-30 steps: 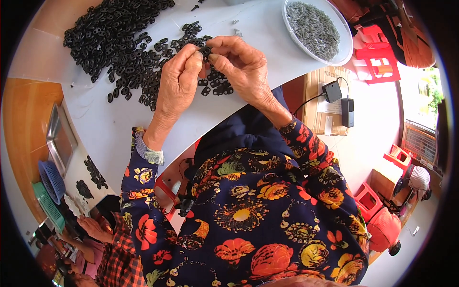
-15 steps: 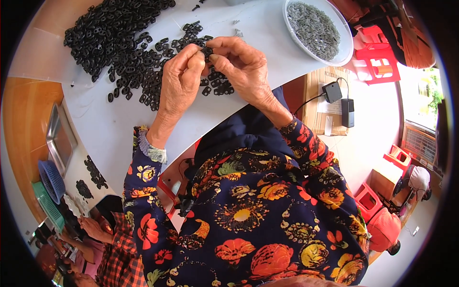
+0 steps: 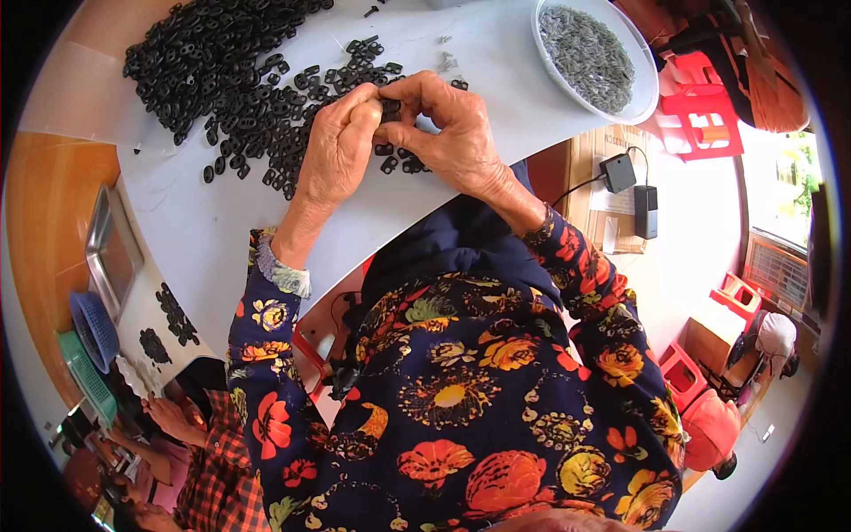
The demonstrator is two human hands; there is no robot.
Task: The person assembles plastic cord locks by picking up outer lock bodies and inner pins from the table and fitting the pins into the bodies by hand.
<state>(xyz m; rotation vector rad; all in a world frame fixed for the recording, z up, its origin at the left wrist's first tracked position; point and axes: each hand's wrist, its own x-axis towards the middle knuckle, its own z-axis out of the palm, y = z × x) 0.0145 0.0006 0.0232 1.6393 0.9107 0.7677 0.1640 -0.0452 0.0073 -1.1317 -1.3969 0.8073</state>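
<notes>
Black plastic piece (image 3: 390, 107) is clamped in bent fingers of the left hand (image 3: 339, 146); the right hand (image 3: 458, 133) arches beside them, thumb and forefinger curved round it, grip unclear.

The bare left hand (image 3: 339, 149) curls in a pinching grip, its thumb bent beside the folded forefinger; the bare right hand (image 3: 452, 137) faces it, forefinger and thumb arched, tips at the left fingertips; the floral-sleeved left forearm (image 3: 266, 324) and floral-sleeved right forearm (image 3: 581, 270) slant inward.
</notes>
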